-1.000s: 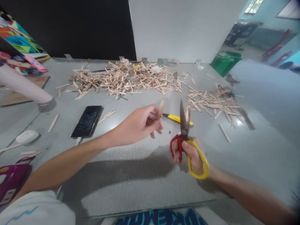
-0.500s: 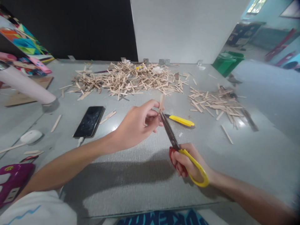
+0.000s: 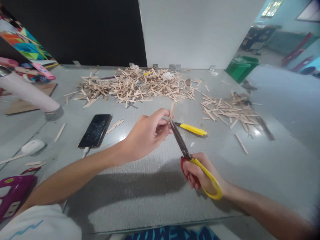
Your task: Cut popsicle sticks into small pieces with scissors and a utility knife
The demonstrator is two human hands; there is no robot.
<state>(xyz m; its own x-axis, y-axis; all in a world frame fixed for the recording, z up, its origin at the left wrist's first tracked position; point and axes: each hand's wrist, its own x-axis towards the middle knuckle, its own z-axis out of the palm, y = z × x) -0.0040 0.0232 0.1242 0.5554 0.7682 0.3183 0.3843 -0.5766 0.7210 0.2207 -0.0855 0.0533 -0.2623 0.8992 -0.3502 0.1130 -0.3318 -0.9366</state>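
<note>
"Where is the wooden stick?"

"Above the middle of the tabletop, nearly upright, pinched in the fingertips of the left hand."

"And the right hand?"

"Its fingers are curled around the handles of the scissors. The blades look closed, slanting away from the near edge, their tips at the stick's lower part, just beside the left fingertips."

"What lies around them?"

"A yellow cutter just beyond the scissors, a large stick pile near the far edge, and a phone toward the left edge."
</note>
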